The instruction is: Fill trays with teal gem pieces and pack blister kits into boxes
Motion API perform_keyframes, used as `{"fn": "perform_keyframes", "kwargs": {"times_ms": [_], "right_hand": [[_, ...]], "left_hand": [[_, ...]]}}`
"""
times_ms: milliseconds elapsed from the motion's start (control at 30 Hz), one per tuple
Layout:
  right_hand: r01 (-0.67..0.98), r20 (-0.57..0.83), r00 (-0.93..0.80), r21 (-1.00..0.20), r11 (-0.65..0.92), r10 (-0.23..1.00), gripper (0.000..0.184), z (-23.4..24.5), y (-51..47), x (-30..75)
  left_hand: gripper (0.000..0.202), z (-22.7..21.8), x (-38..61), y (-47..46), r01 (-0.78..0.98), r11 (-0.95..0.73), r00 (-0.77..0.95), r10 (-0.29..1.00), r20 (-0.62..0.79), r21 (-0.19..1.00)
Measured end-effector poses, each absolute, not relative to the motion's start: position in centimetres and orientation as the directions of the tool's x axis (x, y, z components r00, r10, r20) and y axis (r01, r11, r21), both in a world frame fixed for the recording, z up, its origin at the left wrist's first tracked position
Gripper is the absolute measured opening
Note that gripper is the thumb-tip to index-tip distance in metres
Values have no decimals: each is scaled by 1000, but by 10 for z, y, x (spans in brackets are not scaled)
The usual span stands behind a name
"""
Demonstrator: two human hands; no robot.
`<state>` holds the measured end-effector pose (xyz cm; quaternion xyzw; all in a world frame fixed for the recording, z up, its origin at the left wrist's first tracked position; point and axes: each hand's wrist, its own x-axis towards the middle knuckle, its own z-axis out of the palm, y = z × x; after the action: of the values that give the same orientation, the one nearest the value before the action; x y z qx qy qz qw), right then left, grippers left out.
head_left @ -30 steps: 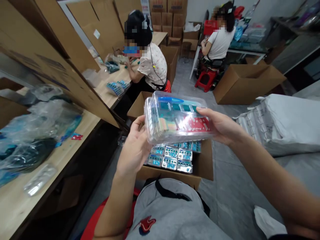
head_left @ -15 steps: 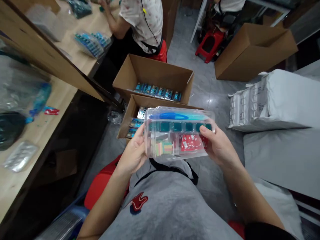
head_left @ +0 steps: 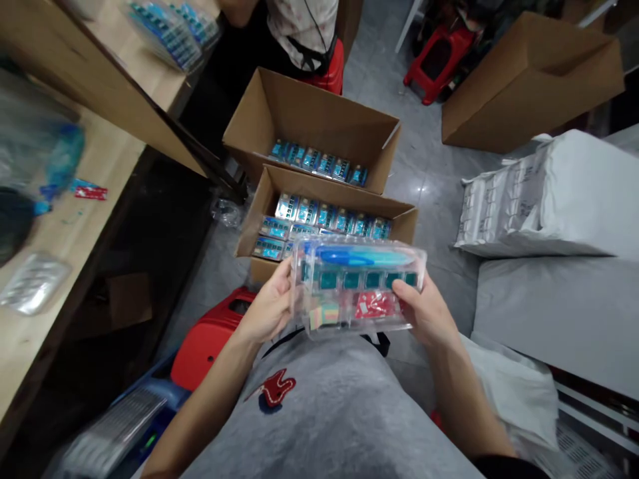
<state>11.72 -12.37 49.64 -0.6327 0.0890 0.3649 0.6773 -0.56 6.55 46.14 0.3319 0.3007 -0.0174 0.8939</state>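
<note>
Both my hands hold a clear plastic blister case (head_left: 357, 289) level above my lap, gripping its short ends. My left hand (head_left: 267, 309) cups the near left end, and my right hand (head_left: 425, 313) presses its fingers on the right end. Inside the case lie a blue pen-like item (head_left: 362, 257), a row of teal squares (head_left: 372, 280), a red printed packet (head_left: 374, 305) and a small multicoloured block (head_left: 323, 317). Just beyond the case, an open cardboard box (head_left: 324, 183) holds rows of similar blister packs, partly hidden behind the case.
A second open carton (head_left: 309, 110) with packs stands beyond it. A wooden bench (head_left: 84, 159) runs along the left, with a co-worker's back (head_left: 302, 26) at the top. White sacks (head_left: 544, 199) lie right. A red stool (head_left: 210, 339) sits near my left arm.
The view has tilted further down, bringing both cartons fully into sight. The case has dropped lower towards my lap and stays in both hands.
</note>
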Motion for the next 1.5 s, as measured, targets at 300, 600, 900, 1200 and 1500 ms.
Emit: {"fn": "perform_keyframes", "kwargs": {"times_ms": [300,600,900,1200,1500], "right_hand": [[-704,-694,622,-698,-130,362,75,466,-68,77],[-587,-700,379,-688,-427,605,77,440,51,64],[-350,-594,180,-783,-514,784,65,412,212,-25],[105,-452,-112,-891,-442,885,63,361,491,-217],[345,-388,-532,-911,-226,752,35,313,656,-368]], "left_hand": [[81,429,-54,106,157,837,802,202,-562,524],[65,402,-132,134,-184,562,338,807,-485,807],[62,383,-233,221,-435,479,39,856,-516,762],[53,322,-372,407,-383,262,-544,711,-446,886],[46,254,-501,542,-331,222,-756,520,-398,917]]}}
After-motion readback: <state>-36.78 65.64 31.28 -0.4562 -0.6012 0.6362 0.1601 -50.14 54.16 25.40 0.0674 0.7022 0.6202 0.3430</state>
